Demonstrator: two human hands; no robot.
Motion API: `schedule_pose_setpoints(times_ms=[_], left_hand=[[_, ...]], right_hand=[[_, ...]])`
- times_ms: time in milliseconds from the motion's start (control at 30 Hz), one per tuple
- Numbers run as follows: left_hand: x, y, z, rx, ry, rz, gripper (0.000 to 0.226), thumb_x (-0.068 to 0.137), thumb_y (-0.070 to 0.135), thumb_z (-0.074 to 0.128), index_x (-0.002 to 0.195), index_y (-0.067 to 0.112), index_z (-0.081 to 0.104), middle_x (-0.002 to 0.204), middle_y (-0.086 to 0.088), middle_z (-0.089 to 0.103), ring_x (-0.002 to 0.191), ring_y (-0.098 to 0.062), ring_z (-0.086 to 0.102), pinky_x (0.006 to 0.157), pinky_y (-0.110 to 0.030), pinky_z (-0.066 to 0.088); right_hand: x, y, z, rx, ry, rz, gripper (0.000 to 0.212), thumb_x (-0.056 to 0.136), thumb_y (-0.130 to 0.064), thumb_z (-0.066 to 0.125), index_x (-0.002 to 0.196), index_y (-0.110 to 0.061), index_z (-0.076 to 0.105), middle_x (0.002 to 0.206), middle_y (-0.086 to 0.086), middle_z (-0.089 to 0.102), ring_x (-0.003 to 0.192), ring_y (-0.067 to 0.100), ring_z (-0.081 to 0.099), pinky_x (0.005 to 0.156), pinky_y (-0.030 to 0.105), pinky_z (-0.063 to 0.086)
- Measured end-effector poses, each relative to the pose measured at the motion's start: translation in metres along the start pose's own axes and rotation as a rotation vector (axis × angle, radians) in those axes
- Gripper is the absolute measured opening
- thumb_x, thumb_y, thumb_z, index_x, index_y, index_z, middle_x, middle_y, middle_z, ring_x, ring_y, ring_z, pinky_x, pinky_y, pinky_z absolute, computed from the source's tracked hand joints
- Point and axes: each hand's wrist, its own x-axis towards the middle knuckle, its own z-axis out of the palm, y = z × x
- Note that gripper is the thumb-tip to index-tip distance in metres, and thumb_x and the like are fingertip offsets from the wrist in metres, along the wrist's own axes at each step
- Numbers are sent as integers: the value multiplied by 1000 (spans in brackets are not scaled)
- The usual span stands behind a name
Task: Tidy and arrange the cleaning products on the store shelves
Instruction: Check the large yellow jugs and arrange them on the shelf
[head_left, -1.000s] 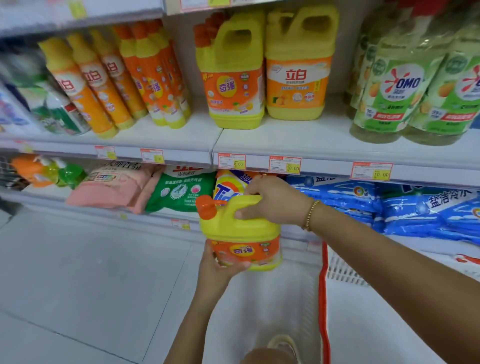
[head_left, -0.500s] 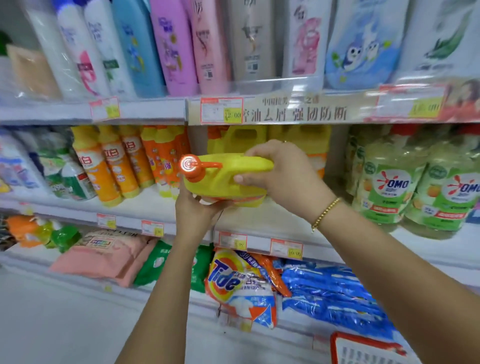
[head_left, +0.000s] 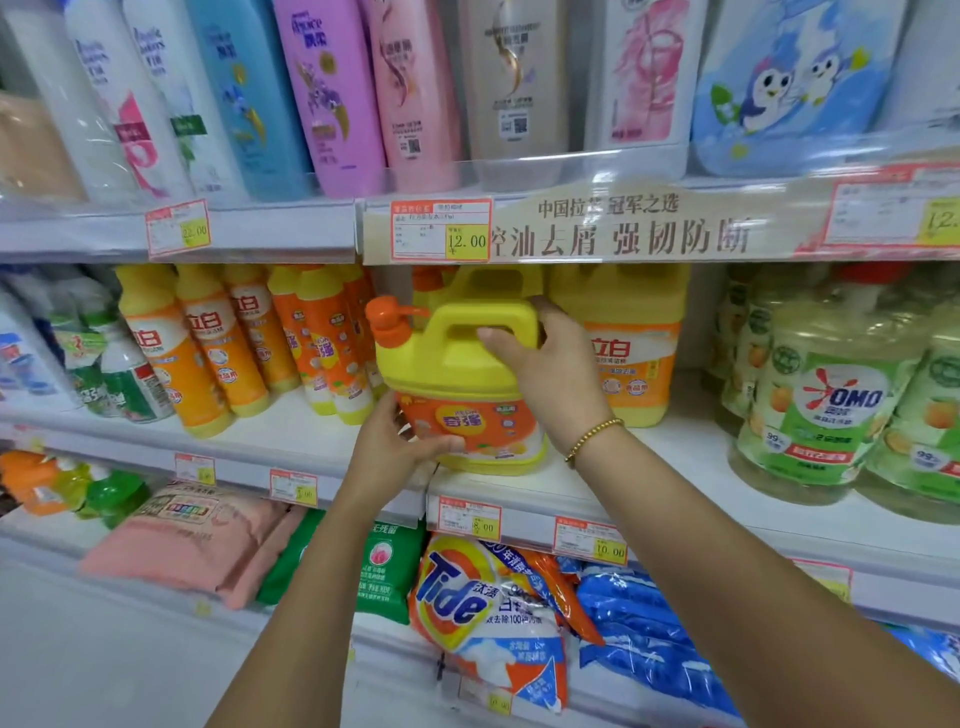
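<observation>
A yellow detergent jug (head_left: 457, 374) with an orange pump and orange label stands upright at the front of the middle shelf (head_left: 291, 441). My right hand (head_left: 550, 374) grips its handle from the right, fingers curled through the opening. My left hand (head_left: 400, 441) holds the jug's lower left corner, thumb across the label. Right behind it stands a second jug of the same kind (head_left: 488, 283), mostly hidden. A yellow jug with a white and orange label (head_left: 634, 353) stands just to the right.
Slim orange and yellow bottles (head_left: 208, 348) fill the shelf left of the jug; big green OMO bottles (head_left: 831, 410) stand at right. Shampoo bottles (head_left: 332, 93) line the top shelf. Below lie a Tide bag (head_left: 483, 608), blue bags (head_left: 649, 639) and pink and green pouches.
Both hands lifted the jug from down by the lower shelf, tipped it on the way, and now it stands upright on the middle shelf in front of the other jug.
</observation>
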Motion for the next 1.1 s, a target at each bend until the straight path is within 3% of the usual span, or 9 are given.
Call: schedule_pose_setpoints(times_ms=[233,333,433,533,667,900,1000,1033,1100], left_hand=[[16,1,-6,-76,-120,-41,67,64,14,87,117,34,51,116,4,67,108,-13,63,89,-27,51],[19,-3,-7,-58,-187,-62,74,63,25,89,127,24,52,117,4,68,109,-11,64,92,-30,49],[20,-1,-9,-115,-280,-126,61,77,9,78,132,16,50,116,1,70,106,-12,66,82,-23,53],[23,0,-17,-144,-353,-161,71,70,21,84,133,16,50,124,-6,66,116,-23,62,98,-39,50],[27,-3,-26,-177,-360,-174,90,57,35,92,134,17,51,129,-9,62,121,-28,58,107,-51,39],[12,4,-17,-69,-282,-199,71,70,28,84,132,21,51,124,-2,66,117,-22,60,107,-49,39],[-12,28,-4,305,-138,-185,49,87,25,68,133,15,53,127,-7,63,117,-28,58,97,-38,41],[-26,38,1,468,-92,-185,48,91,26,64,134,11,52,130,-12,61,118,-31,56,92,-36,41],[-66,61,15,542,-100,-172,45,90,28,64,131,10,56,126,-11,63,113,-27,59,90,-38,43]], right_hand=[[-17,59,21,-18,69,86,78,79,-59,61,142,-24,32,135,0,50,124,17,49,100,45,46],[-34,81,23,-23,21,108,77,87,-44,61,149,-31,16,137,-4,50,121,11,52,101,41,47],[-37,87,23,-27,-20,99,79,94,-26,58,151,-31,4,137,-4,51,116,7,52,99,28,44],[-35,84,25,-70,-69,84,82,96,-20,53,151,-28,-7,144,-3,44,112,1,48,94,18,38],[-28,84,27,-103,-121,131,85,96,-18,52,150,-27,-13,142,3,47,117,17,54,100,30,43],[-23,75,15,-123,-202,249,78,97,-21,51,151,-24,-4,139,7,50,120,25,55,101,42,45],[-32,58,-5,-130,-232,253,71,97,-17,49,152,-25,4,143,0,44,98,16,62,79,20,53],[-38,49,-18,-178,-230,252,64,98,-18,49,151,-22,15,137,-1,46,84,10,61,65,11,49],[-55,35,-53,-276,-209,249,42,95,-22,54,136,-11,47,117,4,56,85,16,62,64,14,45]])
